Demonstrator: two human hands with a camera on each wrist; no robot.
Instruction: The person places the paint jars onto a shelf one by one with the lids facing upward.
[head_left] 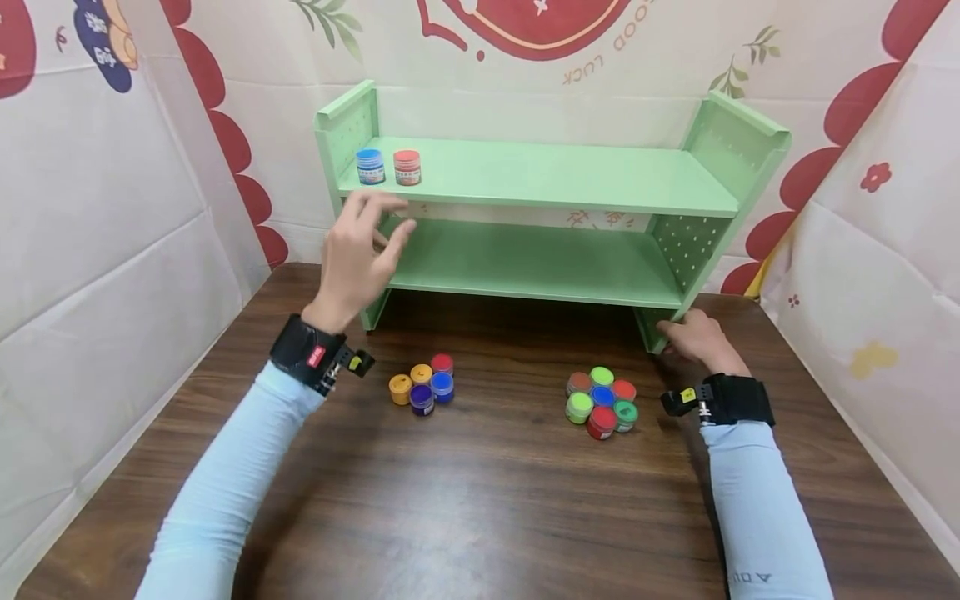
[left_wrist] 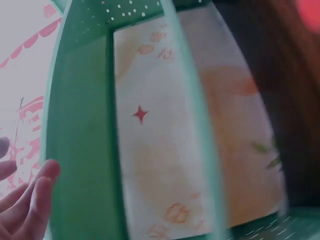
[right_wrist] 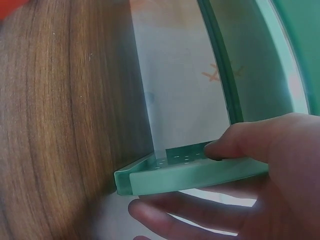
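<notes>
Printed cloth (head_left: 510,108) backs the brown wooden surface (head_left: 480,508), and from my remote seat I see a green rack (head_left: 525,258) standing along its far edge. On the upper shelf (head_left: 547,179), near its front left corner, a blue jar (head_left: 371,169) and a red jar (head_left: 407,170) sit side by side, labels forward, perhaps for easy reading. Just before that corner hangs the left hand (head_left: 357,257), fingers loosely bent, thumb apart, apparently holding nothing; my left wrist view is too blurred to add much. The right hand (head_left: 701,337) grips the lower right side panel (right_wrist: 200,177), thumb inside, fingers outside, I judge to steady the rack. Five jars (head_left: 422,397) before the rack's left half and seven jars (head_left: 602,397) before its right end are bunched, likely for easy reach.
</notes>
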